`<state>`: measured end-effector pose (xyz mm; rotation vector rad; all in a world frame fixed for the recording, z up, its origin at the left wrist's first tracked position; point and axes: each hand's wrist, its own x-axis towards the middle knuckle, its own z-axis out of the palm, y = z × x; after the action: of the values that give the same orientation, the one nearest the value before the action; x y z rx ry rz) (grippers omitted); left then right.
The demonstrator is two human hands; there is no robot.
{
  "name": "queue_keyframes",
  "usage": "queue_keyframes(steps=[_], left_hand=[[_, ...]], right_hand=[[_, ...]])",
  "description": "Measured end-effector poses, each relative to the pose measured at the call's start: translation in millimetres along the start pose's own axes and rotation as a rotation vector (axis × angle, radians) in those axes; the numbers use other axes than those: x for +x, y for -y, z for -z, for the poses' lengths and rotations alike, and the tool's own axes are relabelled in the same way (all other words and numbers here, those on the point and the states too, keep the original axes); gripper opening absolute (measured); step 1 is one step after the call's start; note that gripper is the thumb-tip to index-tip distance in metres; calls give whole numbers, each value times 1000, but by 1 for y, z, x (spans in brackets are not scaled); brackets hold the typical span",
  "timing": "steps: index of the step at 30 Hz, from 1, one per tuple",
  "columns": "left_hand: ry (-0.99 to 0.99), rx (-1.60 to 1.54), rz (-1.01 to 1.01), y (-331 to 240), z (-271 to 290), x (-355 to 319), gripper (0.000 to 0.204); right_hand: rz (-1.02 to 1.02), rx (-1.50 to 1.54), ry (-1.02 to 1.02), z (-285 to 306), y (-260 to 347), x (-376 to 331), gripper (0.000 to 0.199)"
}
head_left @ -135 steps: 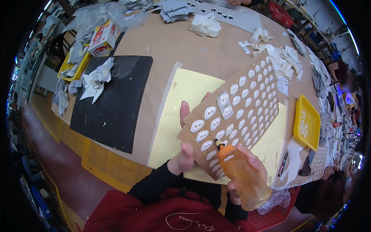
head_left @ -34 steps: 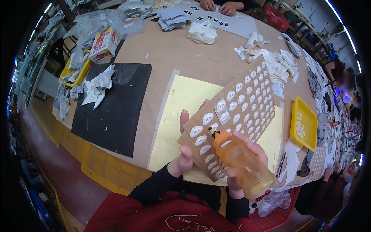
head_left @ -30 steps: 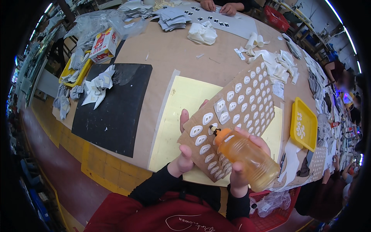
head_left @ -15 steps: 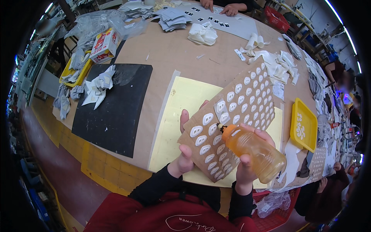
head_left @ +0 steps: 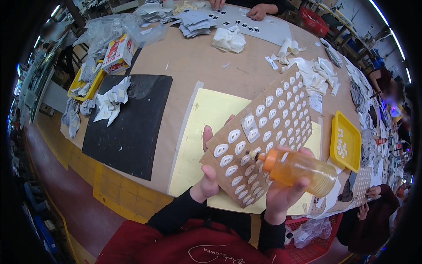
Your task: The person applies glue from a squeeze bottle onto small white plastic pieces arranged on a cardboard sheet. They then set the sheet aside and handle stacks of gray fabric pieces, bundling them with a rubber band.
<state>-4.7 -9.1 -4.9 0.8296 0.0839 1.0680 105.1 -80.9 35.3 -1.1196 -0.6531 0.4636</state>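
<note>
An orange bottle (head_left: 299,169) is gripped in the closed right hand (head_left: 281,196), laid sideways so its nozzle meets the cardboard sheet (head_left: 259,141). The sheet, rowed with white oval pieces (head_left: 234,136), is pinched at its near edge by the left hand (head_left: 206,182), tilted up over the yellow mat (head_left: 206,119). Beyond, a yellow tray (head_left: 345,141) is set right.

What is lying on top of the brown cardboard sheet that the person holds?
Rows of small white oval pieces cover the cardboard sheet. The nozzle of the orange bottle, in the right hand, points at one. The left hand grips its lower edge. Pieces beneath the bottle are hidden.
</note>
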Motion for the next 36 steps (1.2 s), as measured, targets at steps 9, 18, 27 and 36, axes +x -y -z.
queue_keyframes(steps=[9, 18, 27, 36], left_hand=[[88, -44, 83, -5, 1, 1, 88], [144, -59, 70, -7, 1, 3, 79], [127, -28, 49, -5, 2, 2, 78], [31, 78, 7, 0, 4, -3, 81]], right_hand=[[80, -77, 35, -12, -10, 9, 75], [134, -25, 151, -13, -4, 2, 72], [88, 72, 196, -12, -2, -5, 73], [87, -122, 229, -19, 8, -14, 78]])
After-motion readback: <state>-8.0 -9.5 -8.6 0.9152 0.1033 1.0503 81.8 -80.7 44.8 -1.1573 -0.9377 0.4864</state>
